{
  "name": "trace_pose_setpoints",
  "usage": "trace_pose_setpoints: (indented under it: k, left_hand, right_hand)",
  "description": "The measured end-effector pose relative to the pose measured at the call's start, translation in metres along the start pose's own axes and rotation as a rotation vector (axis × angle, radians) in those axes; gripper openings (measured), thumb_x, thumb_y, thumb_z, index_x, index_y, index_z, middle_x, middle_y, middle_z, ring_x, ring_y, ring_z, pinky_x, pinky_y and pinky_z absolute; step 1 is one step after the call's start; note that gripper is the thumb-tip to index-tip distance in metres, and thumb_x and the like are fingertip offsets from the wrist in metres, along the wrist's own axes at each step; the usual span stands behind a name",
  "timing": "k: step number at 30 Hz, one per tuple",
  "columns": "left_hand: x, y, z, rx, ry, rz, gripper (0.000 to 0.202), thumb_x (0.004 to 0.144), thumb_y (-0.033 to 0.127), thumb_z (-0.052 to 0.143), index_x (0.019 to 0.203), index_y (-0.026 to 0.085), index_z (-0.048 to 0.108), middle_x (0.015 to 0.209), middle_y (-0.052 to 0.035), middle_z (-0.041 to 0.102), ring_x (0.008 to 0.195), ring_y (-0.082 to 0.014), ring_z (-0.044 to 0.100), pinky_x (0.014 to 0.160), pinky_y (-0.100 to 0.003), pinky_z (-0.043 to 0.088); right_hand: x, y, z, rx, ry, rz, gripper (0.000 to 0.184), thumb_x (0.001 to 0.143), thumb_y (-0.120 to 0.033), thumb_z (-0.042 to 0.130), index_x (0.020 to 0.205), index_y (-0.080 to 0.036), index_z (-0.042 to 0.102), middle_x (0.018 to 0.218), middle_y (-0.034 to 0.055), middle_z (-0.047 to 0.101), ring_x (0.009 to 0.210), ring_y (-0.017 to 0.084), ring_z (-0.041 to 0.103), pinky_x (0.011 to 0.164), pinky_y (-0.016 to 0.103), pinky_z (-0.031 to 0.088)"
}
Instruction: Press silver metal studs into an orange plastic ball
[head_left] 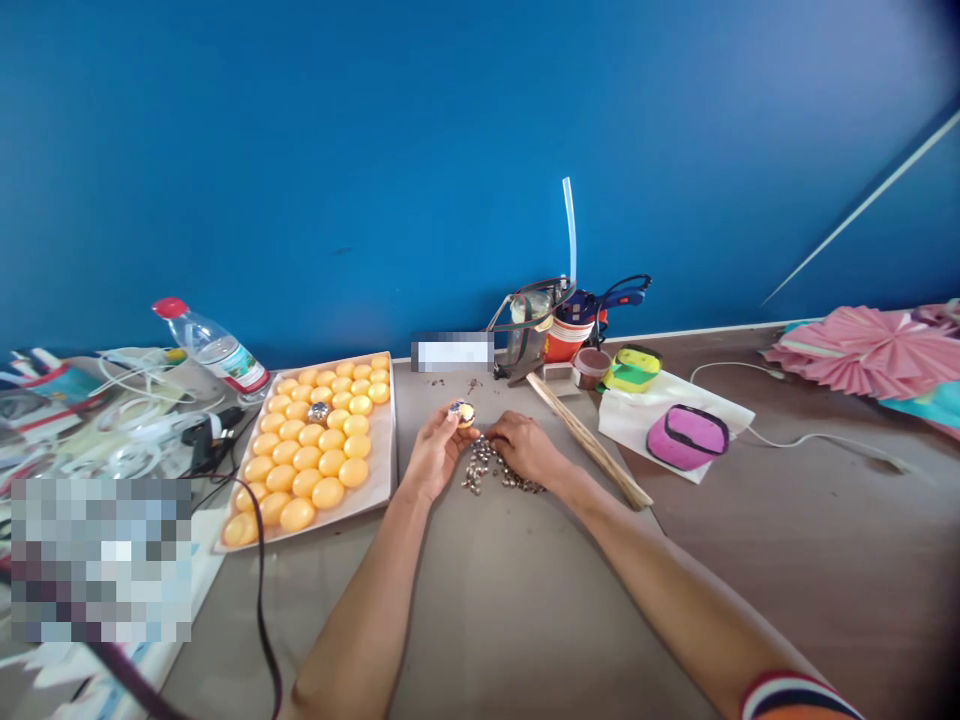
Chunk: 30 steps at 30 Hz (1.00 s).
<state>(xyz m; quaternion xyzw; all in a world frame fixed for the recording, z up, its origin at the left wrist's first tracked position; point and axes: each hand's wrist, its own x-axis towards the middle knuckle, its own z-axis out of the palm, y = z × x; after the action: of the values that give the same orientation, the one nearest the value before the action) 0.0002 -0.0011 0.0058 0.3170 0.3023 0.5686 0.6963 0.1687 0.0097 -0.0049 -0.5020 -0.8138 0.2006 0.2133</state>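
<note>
My left hand [439,450] grips an orange-yellow ball [467,411] between thumb and fingers, part of its surface covered with shiny silvery pieces. Under and beside my right hand [525,447] lies a loose pile of small shiny metal studs [478,470] on the grey tabletop. The right fingers are bent and pressed together at the pile's far edge; what they pinch is too small to make out. To the left, a shallow white tray [382,450] carries rows of similar orange balls [306,457]. One silvery studded ball [319,413] sits among them.
A water bottle [217,350] leans behind the tray, with cables and clutter at left. Wooden sticks [589,440] lie right of my hands. Behind are a jar [529,330] and red cup [568,340]; yellow [634,370] and purple pouches [688,437] rest on paper, near pink folded paper [870,350].
</note>
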Motion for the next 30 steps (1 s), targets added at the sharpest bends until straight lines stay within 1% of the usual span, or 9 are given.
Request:
trace_pose_setpoints:
  k: [4,8,12,16,19,22,27,30]
  left_hand:
    - [-0.0004,0.0004,0.0004,0.010,0.007,-0.003,0.028,0.075,0.029,0.066,0.099,0.017,0.060,0.083,-0.0010,0.064,0.066,-0.0108,0.061,0.074,-0.029,0.047]
    - [-0.0001,0.0005,0.0002,0.031,0.022,-0.009,0.029,0.074,0.031,0.066,0.100,0.017,0.060,0.084,-0.0012,0.064,0.065,-0.0107,0.061,0.076,-0.031,0.048]
    - [0.0006,0.0003,-0.0004,0.036,0.028,-0.006,0.029,0.074,0.031,0.066,0.099,0.017,0.060,0.082,-0.0013,0.064,0.065,-0.0110,0.061,0.077,-0.032,0.048]
    - [0.0011,-0.0005,-0.0017,0.031,0.028,-0.004,0.030,0.074,0.030,0.067,0.100,0.017,0.060,0.083,-0.0011,0.064,0.065,-0.0105,0.061,0.077,-0.031,0.048]
    - [0.0011,-0.0008,-0.0022,0.032,0.027,-0.007,0.030,0.074,0.030,0.067,0.100,0.016,0.060,0.084,-0.0018,0.064,0.066,-0.0106,0.061,0.077,-0.031,0.049]
    - [0.0009,-0.0005,-0.0021,0.034,0.031,-0.006,0.030,0.074,0.030,0.067,0.100,0.016,0.060,0.083,-0.0017,0.064,0.066,-0.0111,0.061,0.077,-0.031,0.049]
    - [0.0008,0.0001,-0.0016,0.033,0.025,-0.005,0.029,0.074,0.029,0.066,0.100,0.017,0.060,0.083,-0.0015,0.064,0.066,-0.0111,0.061,0.076,-0.030,0.049]
    - [0.0007,0.0005,-0.0007,0.032,0.024,-0.004,0.028,0.074,0.029,0.066,0.099,0.017,0.060,0.082,-0.0014,0.064,0.066,-0.0110,0.061,0.076,-0.030,0.048]
  right_hand:
    - [0.0000,-0.0043,-0.0017,-0.074,-0.016,0.027,0.021,0.083,-0.016,0.047,0.083,-0.019,0.068,0.086,0.0063,0.061,0.086,0.018,0.056,0.076,0.028,0.035]
    - [-0.0015,-0.0067,-0.0026,-0.102,-0.004,0.023,0.020,0.084,-0.018,0.047,0.083,-0.018,0.067,0.087,0.0073,0.061,0.085,0.017,0.056,0.075,0.027,0.034]
    - [-0.0038,-0.0036,-0.0039,-0.056,-0.012,-0.012,0.022,0.086,-0.021,0.045,0.083,-0.018,0.067,0.086,0.0068,0.061,0.085,0.017,0.056,0.077,0.027,0.035]
    - [-0.0045,0.0013,-0.0056,0.026,-0.040,-0.046,0.021,0.081,-0.013,0.048,0.088,-0.019,0.067,0.088,0.0059,0.062,0.087,0.016,0.056,0.080,0.027,0.036]
    - [-0.0036,0.0019,-0.0051,0.051,-0.044,-0.028,0.022,0.078,-0.009,0.048,0.083,-0.017,0.067,0.085,0.0058,0.062,0.085,0.016,0.056,0.080,0.026,0.037]
    - [-0.0029,0.0007,-0.0038,0.048,-0.026,-0.011,0.021,0.079,-0.009,0.046,0.077,-0.016,0.066,0.082,0.0059,0.062,0.082,0.016,0.057,0.078,0.026,0.038]
    - [-0.0032,0.0006,-0.0033,0.060,0.005,0.021,0.021,0.080,-0.011,0.045,0.077,-0.017,0.065,0.083,0.0058,0.062,0.081,0.016,0.057,0.077,0.025,0.038]
    - [-0.0041,-0.0010,-0.0041,0.080,-0.001,0.042,0.020,0.080,-0.013,0.046,0.080,-0.018,0.065,0.085,0.0054,0.062,0.081,0.015,0.057,0.077,0.025,0.038]
